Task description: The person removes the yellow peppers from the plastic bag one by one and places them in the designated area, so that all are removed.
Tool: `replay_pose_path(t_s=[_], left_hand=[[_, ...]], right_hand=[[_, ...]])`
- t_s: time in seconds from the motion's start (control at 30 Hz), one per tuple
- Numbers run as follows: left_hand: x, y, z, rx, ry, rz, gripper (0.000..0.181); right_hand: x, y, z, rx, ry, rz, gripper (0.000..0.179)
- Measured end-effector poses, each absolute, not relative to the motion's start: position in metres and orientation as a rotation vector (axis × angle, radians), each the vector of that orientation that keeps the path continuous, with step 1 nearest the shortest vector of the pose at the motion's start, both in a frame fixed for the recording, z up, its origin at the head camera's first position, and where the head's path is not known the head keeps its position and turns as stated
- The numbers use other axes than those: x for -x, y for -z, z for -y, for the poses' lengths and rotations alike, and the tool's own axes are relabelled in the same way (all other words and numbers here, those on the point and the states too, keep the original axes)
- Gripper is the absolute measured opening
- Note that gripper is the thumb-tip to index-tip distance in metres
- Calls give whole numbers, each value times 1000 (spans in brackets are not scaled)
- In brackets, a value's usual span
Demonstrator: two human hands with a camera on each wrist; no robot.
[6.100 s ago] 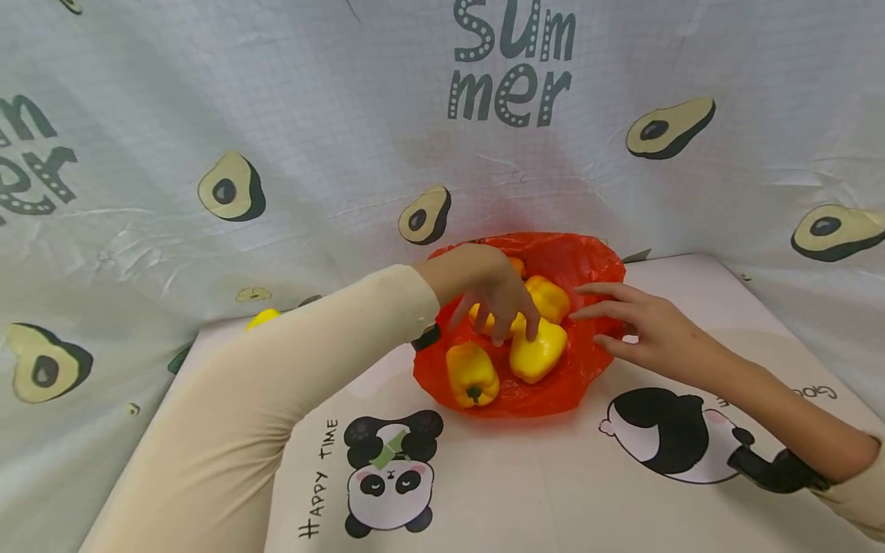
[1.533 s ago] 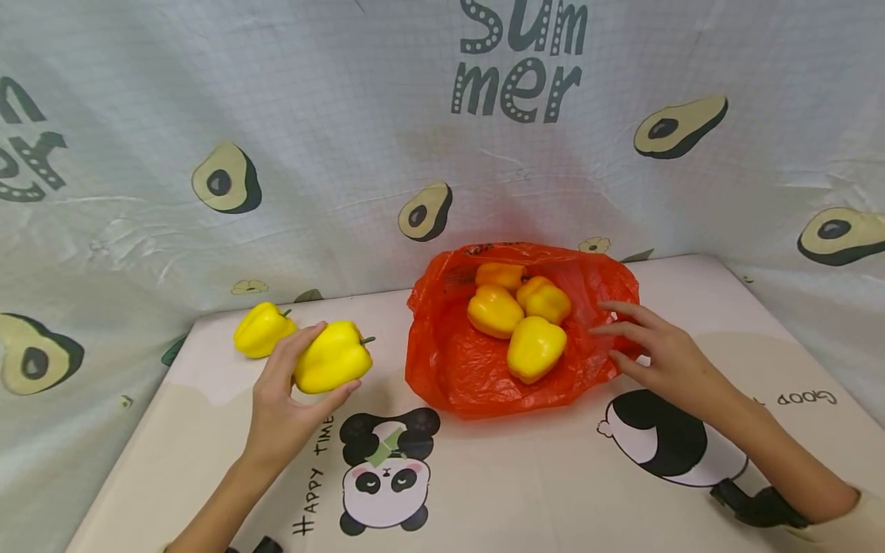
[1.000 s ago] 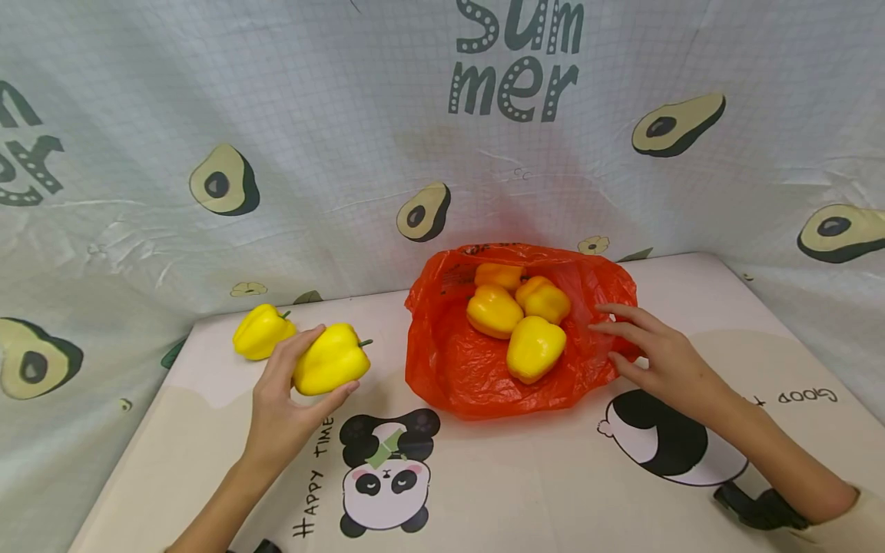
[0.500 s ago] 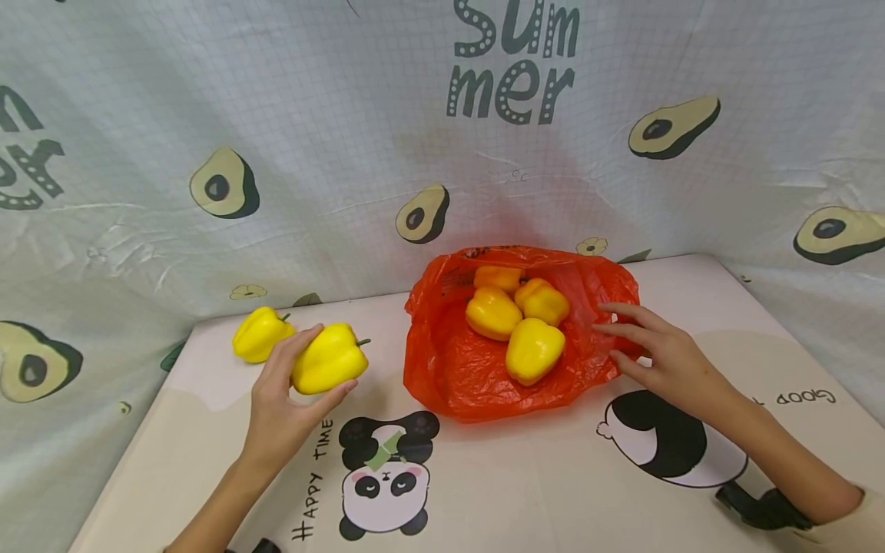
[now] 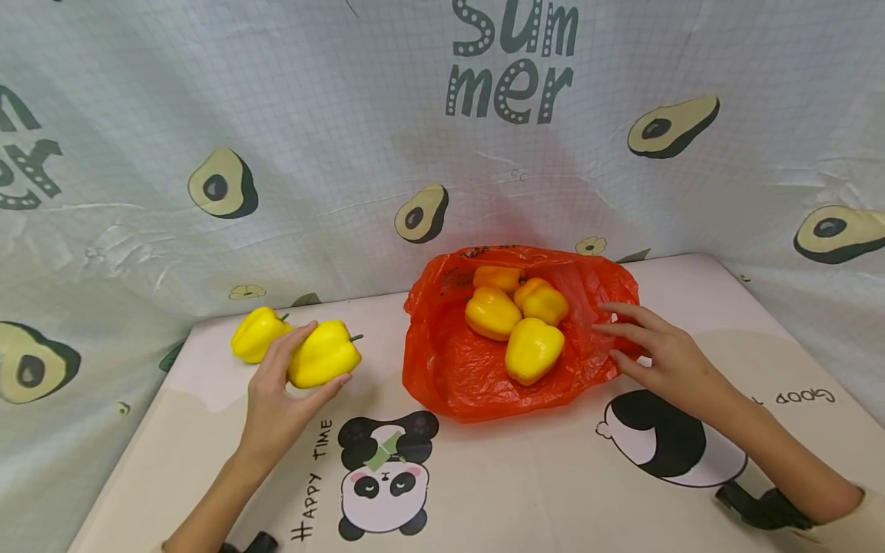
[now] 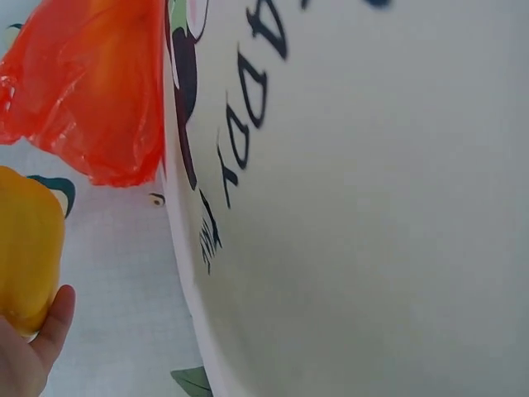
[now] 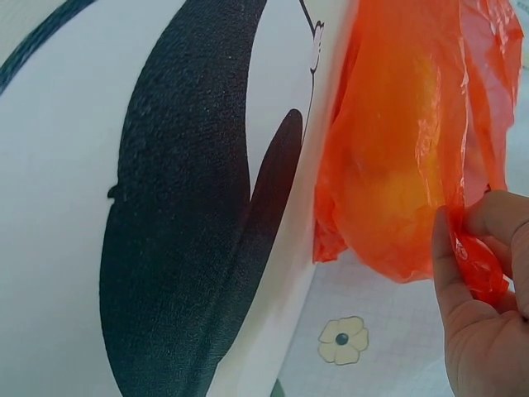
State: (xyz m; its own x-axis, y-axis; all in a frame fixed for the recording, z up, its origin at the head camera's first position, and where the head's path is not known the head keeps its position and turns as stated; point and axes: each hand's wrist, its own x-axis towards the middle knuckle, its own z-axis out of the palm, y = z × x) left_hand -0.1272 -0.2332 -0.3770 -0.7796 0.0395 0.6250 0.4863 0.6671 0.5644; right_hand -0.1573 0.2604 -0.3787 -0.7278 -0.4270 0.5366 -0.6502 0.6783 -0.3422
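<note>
My left hand (image 5: 272, 403) grips a yellow bell pepper (image 5: 325, 355) between thumb and fingers, its green stem pointing right. Just behind it, a second yellow bell pepper (image 5: 256, 335) lies on the table at the left, partly hidden by my fingers. In the left wrist view the held pepper (image 6: 26, 252) shows at the left edge, with a finger against it. Several yellow peppers (image 5: 535, 351) sit inside a red plastic bag (image 5: 463, 392). At the bag's right side, my right hand (image 5: 667, 361) pinches the plastic rim, seen clearly in the right wrist view.
The bag stands near the back of a table (image 5: 498, 491) covered with a panda-print cloth. Behind it hangs a pale curtain (image 5: 332, 138) with avocado prints, meeting the table's back edge.
Since the earliest frame, my left hand has come out of the bag with a pepper and moved left. Over the last half second it shifts slightly left. My right hand stays at the bag's rim.
</note>
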Motion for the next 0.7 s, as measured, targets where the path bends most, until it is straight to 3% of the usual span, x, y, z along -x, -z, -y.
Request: replay_pose_path(t_s=[0.7], left_hand=[[141, 380, 245, 276, 1085, 2281, 81]], right_hand=[[156, 376, -260, -844, -735, 2469, 51]])
